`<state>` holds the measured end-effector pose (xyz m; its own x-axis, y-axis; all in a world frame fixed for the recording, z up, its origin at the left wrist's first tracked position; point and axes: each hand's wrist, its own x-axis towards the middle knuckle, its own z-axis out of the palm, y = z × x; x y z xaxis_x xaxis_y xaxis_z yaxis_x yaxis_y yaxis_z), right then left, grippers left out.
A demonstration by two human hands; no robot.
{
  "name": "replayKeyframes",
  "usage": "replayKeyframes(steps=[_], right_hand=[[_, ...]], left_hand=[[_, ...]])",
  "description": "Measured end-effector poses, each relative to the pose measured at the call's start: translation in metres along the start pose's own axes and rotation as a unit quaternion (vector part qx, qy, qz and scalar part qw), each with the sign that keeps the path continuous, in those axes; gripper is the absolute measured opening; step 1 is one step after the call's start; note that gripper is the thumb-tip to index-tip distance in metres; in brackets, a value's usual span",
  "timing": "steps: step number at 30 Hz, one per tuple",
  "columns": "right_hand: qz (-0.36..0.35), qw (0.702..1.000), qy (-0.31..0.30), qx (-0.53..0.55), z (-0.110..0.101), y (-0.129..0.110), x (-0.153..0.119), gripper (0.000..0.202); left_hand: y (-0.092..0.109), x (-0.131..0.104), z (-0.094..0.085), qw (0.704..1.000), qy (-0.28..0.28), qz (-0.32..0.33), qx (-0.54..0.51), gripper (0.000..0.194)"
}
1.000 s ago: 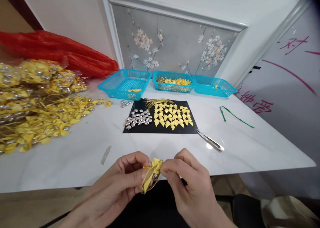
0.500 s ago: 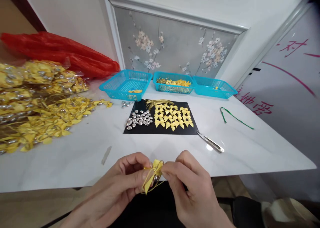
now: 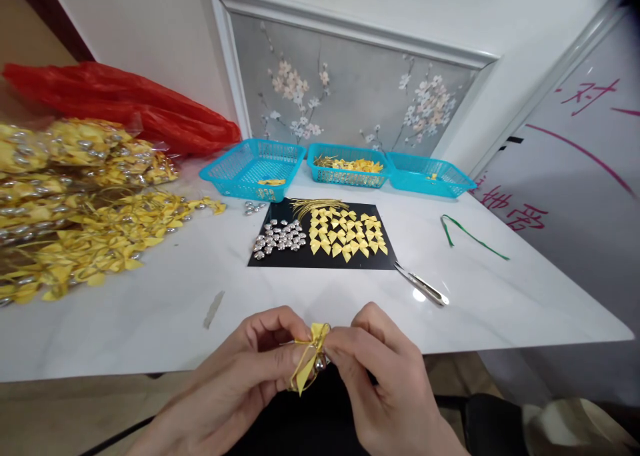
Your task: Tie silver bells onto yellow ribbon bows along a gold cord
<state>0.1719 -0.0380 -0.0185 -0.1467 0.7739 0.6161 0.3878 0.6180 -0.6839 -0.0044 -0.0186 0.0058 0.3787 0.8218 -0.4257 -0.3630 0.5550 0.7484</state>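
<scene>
Between my hands, just off the table's front edge, is a yellow ribbon bow [image 3: 317, 339] with gold cord and a silver bead [image 3: 321, 361]. My left hand [image 3: 255, 366] pinches its left side between thumb and fingers. From the right, my right hand [image 3: 380, 366] has thumb and forefinger closed on the bow's edge and cord; the fingertips partly hide what they grip. Beyond them a black mat [image 3: 300, 261] bears silver beads [image 3: 280, 237], rows of yellow bows [image 3: 350, 233] and a bundle of gold cords [image 3: 317, 206].
Silver tweezers [image 3: 423, 285] lie beside the mat's right corner, a green tie [image 3: 470, 236] farther right. Three blue baskets [image 3: 250, 169] stand behind. Finished-looking bow pieces [image 3: 105, 236] and a red bag [image 3: 120, 109] fill the left. A grey strip [image 3: 214, 309] lies near my left hand.
The bow has shifted slightly right and turned a little, so the silver bead shows more clearly. My left fingertips have moved slightly right with it.
</scene>
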Motion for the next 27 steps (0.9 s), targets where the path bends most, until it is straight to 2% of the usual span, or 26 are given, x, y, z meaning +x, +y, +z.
replayKeyframes(steps=[7,16,21,27], right_hand=[[-0.022,0.999,-0.045,-0.018,-0.0066,0.0020,0.0001,0.032],[-0.026,0.998,-0.057,-0.024,-0.0084,0.0042,-0.0026,0.040],[-0.022,0.997,-0.065,-0.036,-0.0084,0.0024,-0.0033,0.042],[-0.003,0.998,-0.054,-0.020,-0.0072,-0.0001,-0.0033,0.039]], left_hand=[[0.0002,-0.0018,-0.0006,1.000,0.018,0.003,-0.001,0.024],[0.0006,-0.0035,0.0005,1.000,0.014,0.009,-0.009,0.021],[-0.0018,-0.0032,-0.0047,1.000,0.002,0.006,-0.019,0.018],[0.0012,-0.0022,-0.0012,1.000,0.010,0.013,0.008,0.023]])
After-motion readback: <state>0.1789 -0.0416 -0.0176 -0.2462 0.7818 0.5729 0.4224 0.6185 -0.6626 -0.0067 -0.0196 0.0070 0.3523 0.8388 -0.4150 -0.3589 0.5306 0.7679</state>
